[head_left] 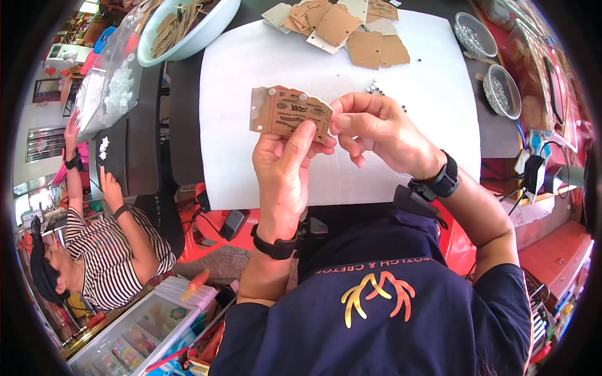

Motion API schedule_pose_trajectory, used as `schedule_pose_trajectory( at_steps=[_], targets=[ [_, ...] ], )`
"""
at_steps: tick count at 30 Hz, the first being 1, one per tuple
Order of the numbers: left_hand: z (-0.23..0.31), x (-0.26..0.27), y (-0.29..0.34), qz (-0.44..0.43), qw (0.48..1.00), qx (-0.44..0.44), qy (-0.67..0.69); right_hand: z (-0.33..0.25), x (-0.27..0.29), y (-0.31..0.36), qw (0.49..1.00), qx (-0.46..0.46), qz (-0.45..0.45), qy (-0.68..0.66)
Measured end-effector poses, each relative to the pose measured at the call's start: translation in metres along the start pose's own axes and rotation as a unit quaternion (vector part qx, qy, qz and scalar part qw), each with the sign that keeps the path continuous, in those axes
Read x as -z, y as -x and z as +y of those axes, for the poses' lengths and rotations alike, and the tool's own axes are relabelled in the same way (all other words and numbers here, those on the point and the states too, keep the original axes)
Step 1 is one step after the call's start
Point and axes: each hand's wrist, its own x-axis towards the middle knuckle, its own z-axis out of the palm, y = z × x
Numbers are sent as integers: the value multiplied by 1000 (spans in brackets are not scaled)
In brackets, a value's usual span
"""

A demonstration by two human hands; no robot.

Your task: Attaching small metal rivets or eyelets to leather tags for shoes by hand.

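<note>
— Though the brown card tag [292,114] looked stiff enough to stay flat, wasn't it a light, thin thing to hold?

— Light, I'd judge, and easily creased. It was held up above the white sheet [263,56] on the counter [182,94], with the left hand [285,169] under it, thumb pressed on its lower edge and fingers behind, so that grip was pinching the tag.

— And the right hand [376,128]?

— Its fingertips were pressed together on the tag's right end. The clear sleeve at the left end looked slippery, and the small silver studs on the face might snag, so the bare card edges seemed the safest hold.

— What lay around?

— A heap of similar tags [342,28] farther back, loose studs [376,88] beside it, and two bowls of studs [501,88] well to the right.
</note>
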Motion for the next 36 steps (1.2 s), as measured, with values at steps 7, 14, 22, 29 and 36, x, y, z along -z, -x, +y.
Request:
schedule_pose_trajectory(
  at_steps=[7,14,22,29,36],
  targets=[
    [-5,-5,-1,1,999,-42,-32,11,1,-4,998,54,16,33],
    [-8,-7,-4,13,995,-83,-47,9,-1,-2,994,83,21,61],
    [-13,-7,-7,53,993,-72,-79,9,2,-1,988,77,67,120],
    [-11,-14,-7,59,996,-41,-59,10,6,4,978,92,111,150],
    [-10,-16,-6,6,998,41,45,7,10,11,981,81,132,117]
  ],
)
